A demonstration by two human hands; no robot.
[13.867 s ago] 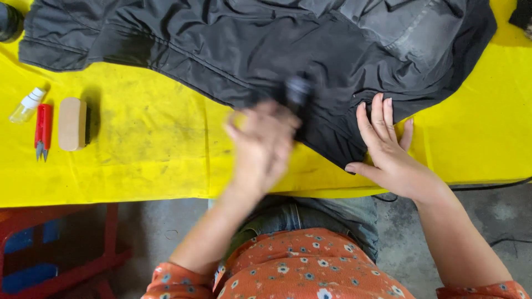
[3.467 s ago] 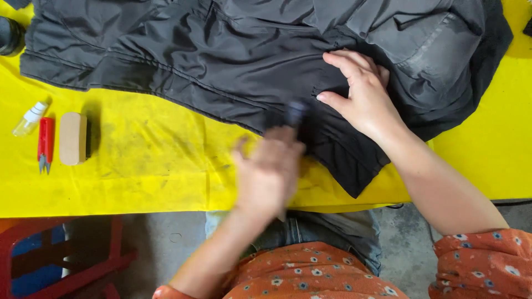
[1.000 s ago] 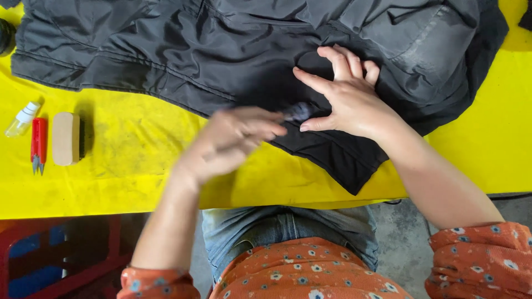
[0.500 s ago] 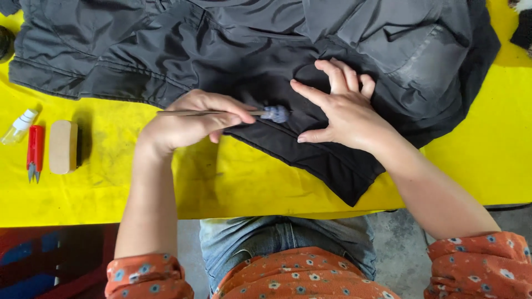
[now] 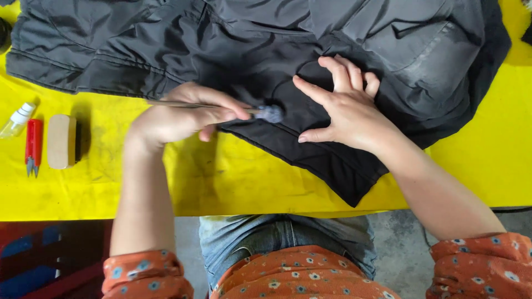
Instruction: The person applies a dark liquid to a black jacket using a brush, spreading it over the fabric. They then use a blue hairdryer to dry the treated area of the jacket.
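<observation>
A black padded jacket [image 5: 266, 39] lies spread over a yellow table cover [image 5: 233, 177]. My left hand [image 5: 183, 113] is shut on a thin wooden-handled brush [image 5: 270, 113], whose grey bristle tip touches the jacket near its lower hem. My right hand [image 5: 346, 108] lies flat on the fabric just right of the brush tip, with fingers spread and thumb pointing left, pressing the cloth down.
At the table's left edge lie a small clear bottle with a white cap [image 5: 16, 119], red thread snips [image 5: 33, 147] and a wooden block brush [image 5: 62, 141]. A red frame with blue parts [image 5: 50, 260] stands below the table. The grey floor [image 5: 404, 249] shows beneath.
My left hand has stopped its blurred sweeping and now holds the brush steady with its tip on the jacket. My right hand slid slightly along the fabric beside the tip.
</observation>
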